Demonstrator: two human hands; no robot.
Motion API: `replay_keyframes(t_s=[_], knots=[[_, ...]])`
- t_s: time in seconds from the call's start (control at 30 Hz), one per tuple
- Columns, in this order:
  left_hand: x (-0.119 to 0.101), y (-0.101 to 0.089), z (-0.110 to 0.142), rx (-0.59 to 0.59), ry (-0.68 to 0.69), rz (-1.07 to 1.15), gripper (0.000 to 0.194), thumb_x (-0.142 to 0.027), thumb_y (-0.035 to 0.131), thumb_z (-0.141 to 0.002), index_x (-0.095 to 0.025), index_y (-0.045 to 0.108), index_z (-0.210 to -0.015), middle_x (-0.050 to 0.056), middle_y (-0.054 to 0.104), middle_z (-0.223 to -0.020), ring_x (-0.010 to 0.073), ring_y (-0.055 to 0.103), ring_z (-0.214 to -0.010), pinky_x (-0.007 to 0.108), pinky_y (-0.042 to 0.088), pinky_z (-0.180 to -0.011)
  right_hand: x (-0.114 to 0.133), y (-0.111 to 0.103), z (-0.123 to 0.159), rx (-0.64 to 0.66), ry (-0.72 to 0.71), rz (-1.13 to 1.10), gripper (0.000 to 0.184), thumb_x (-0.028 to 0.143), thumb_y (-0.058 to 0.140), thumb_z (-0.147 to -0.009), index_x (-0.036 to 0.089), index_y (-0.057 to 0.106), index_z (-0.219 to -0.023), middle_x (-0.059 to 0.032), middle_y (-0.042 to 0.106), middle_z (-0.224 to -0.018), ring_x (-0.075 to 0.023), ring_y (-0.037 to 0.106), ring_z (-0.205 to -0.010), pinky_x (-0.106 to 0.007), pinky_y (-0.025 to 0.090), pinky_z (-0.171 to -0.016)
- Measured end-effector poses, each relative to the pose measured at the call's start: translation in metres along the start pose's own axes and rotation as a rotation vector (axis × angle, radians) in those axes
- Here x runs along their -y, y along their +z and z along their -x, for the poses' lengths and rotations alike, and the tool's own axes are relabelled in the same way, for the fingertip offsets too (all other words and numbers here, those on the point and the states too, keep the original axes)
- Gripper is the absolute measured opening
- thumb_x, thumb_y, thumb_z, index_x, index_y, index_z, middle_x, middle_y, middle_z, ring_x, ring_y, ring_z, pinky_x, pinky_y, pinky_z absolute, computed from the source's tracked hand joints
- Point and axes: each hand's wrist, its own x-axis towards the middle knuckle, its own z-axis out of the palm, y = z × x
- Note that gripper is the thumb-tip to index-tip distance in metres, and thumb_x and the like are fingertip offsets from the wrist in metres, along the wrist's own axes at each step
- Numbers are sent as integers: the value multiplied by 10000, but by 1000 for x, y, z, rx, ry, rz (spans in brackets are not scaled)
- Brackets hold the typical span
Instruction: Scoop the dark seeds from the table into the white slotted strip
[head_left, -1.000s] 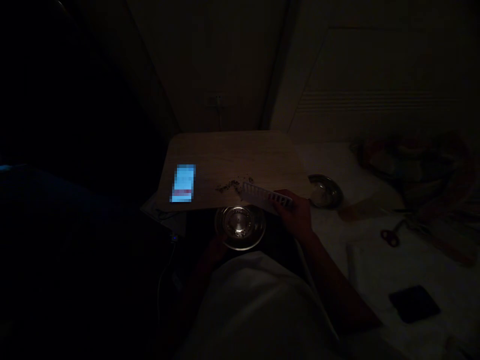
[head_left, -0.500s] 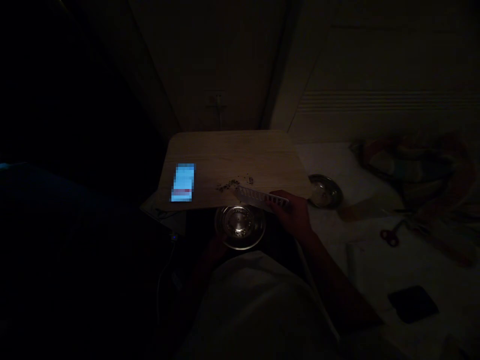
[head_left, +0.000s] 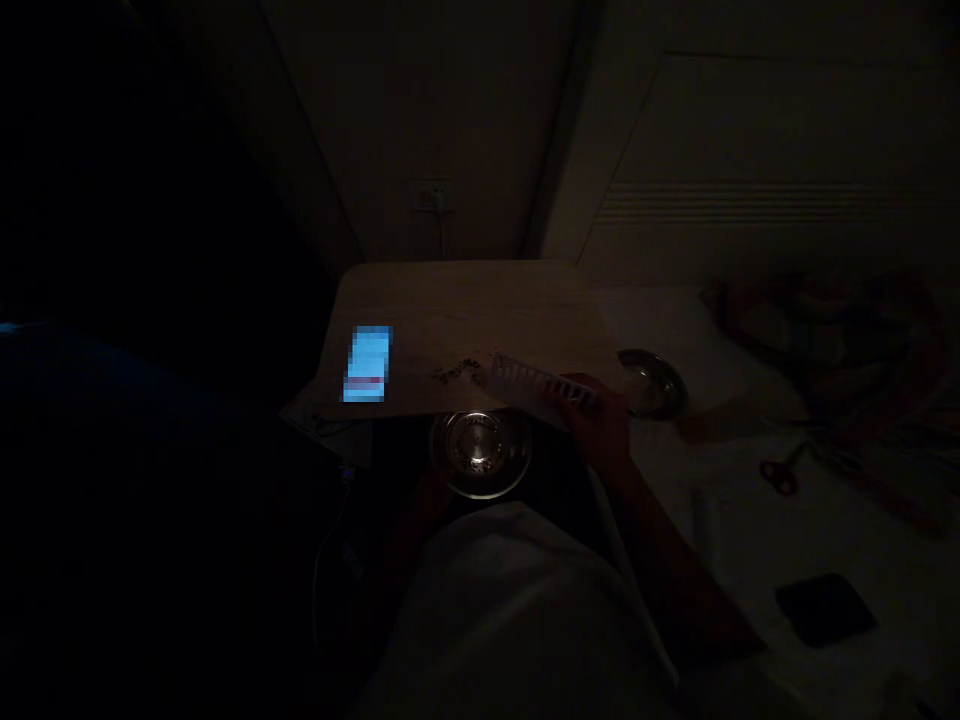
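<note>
In dim light, my right hand [head_left: 600, 425] grips a pale, flat strip [head_left: 529, 383] with a row of slots along its upper edge; its exact kind is unclear. The strip slants over the front of a small wooden table [head_left: 465, 300], its far end close to scattered small dark bits [head_left: 456, 370]. Just below the table's front edge is a shiny round metal dish [head_left: 480, 490] with dark specks inside. My left hand [head_left: 435, 485], mostly lost in shadow, is closed at the dish's left rim, supporting it.
A lit phone [head_left: 367, 365] lies on the table's left side. To the right, a second metal dish [head_left: 652, 385], red-handled scissors [head_left: 780, 476] and a dark flat square [head_left: 826, 608] rest on a pale surface. A plugged-in cable [head_left: 441, 225] hangs from a wall socket behind the table.
My right hand and the strip have shifted slightly right, away from some of the dark bits. The dish and my left hand stay put. The scene looks dimmer.
</note>
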Motion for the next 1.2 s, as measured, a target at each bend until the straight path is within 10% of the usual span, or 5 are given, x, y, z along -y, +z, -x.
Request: replay_keyframes(t_s=[0.57,1.2], knots=[[9,-16,7,-79,-109,-20,558,-242,681,-671,-140,574,-1210,90,566,-1274,351,272,-1334,452,245,-1082,-7,18,-8,11,-8,-23,177,309,626,-763,187,673,-881,-26,693,-799,-168,625,-696,-264,463,-635],[-1,-3,5,-57,-74,-56,707,-262,724,-630,-174,501,-1295,73,490,-1358,358,273,-1331,440,251,-1080,1,14,-5,71,-5,-43,182,332,625,-757,185,673,-852,-25,692,-780,-161,621,-669,-257,464,-608]])
